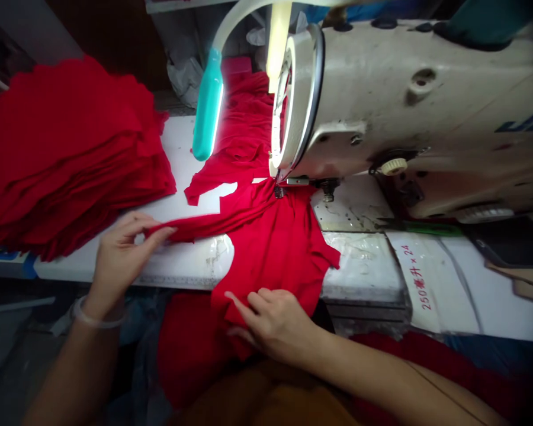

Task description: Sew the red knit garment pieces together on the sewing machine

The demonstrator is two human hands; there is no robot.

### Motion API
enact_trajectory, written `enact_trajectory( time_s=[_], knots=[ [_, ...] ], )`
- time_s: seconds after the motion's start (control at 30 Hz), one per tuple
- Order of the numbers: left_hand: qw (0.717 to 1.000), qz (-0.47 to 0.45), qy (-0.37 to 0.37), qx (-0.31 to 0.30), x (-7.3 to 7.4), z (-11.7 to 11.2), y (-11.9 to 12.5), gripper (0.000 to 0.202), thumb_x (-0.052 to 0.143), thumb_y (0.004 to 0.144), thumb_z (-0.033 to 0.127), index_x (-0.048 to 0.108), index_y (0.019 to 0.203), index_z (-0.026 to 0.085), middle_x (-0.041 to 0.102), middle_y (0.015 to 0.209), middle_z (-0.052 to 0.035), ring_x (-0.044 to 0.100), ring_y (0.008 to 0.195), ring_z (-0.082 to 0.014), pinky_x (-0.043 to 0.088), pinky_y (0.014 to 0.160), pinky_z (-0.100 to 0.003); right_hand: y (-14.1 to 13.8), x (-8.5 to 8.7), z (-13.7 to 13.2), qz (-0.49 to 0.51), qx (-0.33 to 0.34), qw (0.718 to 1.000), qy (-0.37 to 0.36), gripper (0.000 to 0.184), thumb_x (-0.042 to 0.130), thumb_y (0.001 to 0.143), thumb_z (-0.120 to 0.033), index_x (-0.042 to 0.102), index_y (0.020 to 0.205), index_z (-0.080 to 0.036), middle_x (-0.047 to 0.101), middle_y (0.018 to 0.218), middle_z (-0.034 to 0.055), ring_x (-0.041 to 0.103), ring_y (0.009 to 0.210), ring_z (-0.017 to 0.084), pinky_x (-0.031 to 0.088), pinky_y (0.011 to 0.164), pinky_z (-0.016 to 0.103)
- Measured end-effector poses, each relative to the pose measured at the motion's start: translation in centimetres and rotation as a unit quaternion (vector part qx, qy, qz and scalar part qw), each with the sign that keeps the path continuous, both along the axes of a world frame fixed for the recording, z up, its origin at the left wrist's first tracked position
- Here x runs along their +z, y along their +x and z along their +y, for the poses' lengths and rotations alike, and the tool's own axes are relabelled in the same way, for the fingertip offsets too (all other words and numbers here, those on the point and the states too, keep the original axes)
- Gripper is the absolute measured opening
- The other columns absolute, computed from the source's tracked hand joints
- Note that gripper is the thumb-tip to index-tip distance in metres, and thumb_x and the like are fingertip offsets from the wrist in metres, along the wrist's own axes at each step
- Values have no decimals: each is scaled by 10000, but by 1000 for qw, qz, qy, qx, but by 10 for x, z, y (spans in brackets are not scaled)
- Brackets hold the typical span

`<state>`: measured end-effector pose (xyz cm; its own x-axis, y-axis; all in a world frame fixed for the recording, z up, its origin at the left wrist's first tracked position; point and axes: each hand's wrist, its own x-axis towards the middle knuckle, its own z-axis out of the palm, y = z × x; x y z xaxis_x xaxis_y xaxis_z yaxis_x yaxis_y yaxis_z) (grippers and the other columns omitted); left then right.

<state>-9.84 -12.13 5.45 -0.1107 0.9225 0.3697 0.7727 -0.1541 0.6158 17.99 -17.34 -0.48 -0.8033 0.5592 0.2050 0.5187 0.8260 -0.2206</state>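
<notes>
Red fabric (270, 254) runs from under the needle area of a sewing machine (364, 100) across the white table and over its front edge. My left hand (124, 248), with a pale band at the wrist, pinches the end of a narrow gathered strip of this fabric, left of the machine foot. Closer to my body, my right hand (275, 319) has its fingers curled on the fabric's near part at the table edge. The presser foot (279, 190) sits on the cloth; the needle tip is too small to make out.
A tall stack of red cut pieces (71, 160) stands on the left. A lit teal lamp (208, 106) hangs beside the machine head. Behind the foot lies more bunched red cloth (249, 118). Green-handled scissors (426, 227) and a printed white sheet (426, 284) lie to the right.
</notes>
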Motion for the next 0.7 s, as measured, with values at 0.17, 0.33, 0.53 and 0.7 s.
enact_trajectory(
  time_s=[0.17, 0.33, 0.53, 0.7],
  knots=[
    [962, 143, 44, -229, -19, 4, 83, 188, 514, 974, 197, 675, 1071, 205, 675, 1045, -49, 642, 923, -153, 521, 833, -268, 0, 1, 4, -105, 78, 991, -11, 460, 485, 953, -172, 432, 1409, -211, 657, 904, 48, 587, 633, 173, 339, 505, 302],
    [948, 263, -41, -175, -64, 5, 100, 252, 450, 1003, 238, 666, 1125, 196, 633, 1061, -93, 603, 909, -197, 502, 754, -296, 44, 8, 2, -191, -42, 980, -33, 111, 533, 858, -66, 606, 826, -144, 626, 654, 62, 610, 610, 204, 417, 629, 336],
    [965, 133, 37, -225, -50, 5, 67, 164, 572, 959, 208, 695, 1067, 216, 640, 1053, -69, 620, 942, -175, 500, 802, -309, 47, 3, -15, -202, -5, 966, -159, 288, 735, 826, -412, 624, 902, -157, 681, 737, 47, 625, 592, 201, 367, 475, 304],
    [900, 91, 137, -404, -14, -29, 82, 113, 571, 924, 81, 638, 892, 166, 687, 837, -29, 647, 871, -154, 532, 876, -319, 36, 23, 2, 86, -69, 990, 86, 236, 503, 979, -218, 617, 1141, -91, 684, 1079, 150, 612, 1028, 246, 489, 850, 365]
  ],
)
